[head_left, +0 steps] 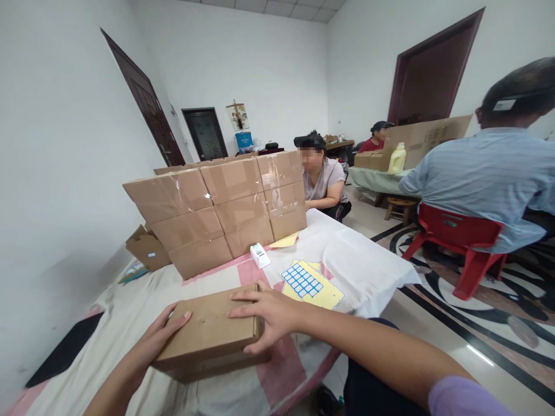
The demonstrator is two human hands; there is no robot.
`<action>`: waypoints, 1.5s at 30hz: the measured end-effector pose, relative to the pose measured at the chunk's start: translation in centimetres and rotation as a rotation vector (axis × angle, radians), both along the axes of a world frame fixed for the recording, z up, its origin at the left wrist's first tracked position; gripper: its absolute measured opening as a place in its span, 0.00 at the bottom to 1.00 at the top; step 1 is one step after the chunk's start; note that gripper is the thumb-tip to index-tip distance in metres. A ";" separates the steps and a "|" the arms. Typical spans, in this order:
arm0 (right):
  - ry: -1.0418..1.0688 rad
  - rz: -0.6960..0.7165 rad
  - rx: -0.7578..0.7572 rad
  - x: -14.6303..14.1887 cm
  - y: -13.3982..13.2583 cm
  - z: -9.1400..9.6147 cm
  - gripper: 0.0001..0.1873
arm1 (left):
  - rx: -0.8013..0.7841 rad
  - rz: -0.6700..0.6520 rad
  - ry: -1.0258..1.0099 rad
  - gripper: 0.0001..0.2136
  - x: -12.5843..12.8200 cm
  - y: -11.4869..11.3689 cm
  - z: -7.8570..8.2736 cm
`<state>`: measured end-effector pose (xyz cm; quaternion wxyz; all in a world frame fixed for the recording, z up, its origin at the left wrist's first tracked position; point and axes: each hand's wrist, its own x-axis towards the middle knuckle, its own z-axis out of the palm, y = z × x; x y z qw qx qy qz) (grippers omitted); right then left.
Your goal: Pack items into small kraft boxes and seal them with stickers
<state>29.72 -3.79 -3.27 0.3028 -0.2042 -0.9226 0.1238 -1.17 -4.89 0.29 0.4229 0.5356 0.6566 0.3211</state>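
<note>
A closed brown cardboard box (208, 323) lies in front of me on the cloth-covered table. My left hand (160, 335) grips its left end, with the thumb on the top face. At the right end my right hand (255, 315) holds it, fingers on the top and thumb low on the near side. Beyond the box stands a small white device with a little screen (259, 255). To its right, a sheet of blue-edged white labels (301, 279) rests on yellow sheets (332, 296).
Stacked taped cartons (236, 205) form a wall across the table's back. An opened carton (147, 248) stands left of them, and a black flat item (65, 349) lies far left. One person (323, 176) sits beyond; another (485, 173) sits right on a red chair (459, 231).
</note>
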 end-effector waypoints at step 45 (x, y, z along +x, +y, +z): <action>0.095 -1.536 0.149 24.8 17.0 -1.8 0.30 | 0.331 0.002 -0.047 0.33 1.8 0.8 -6.4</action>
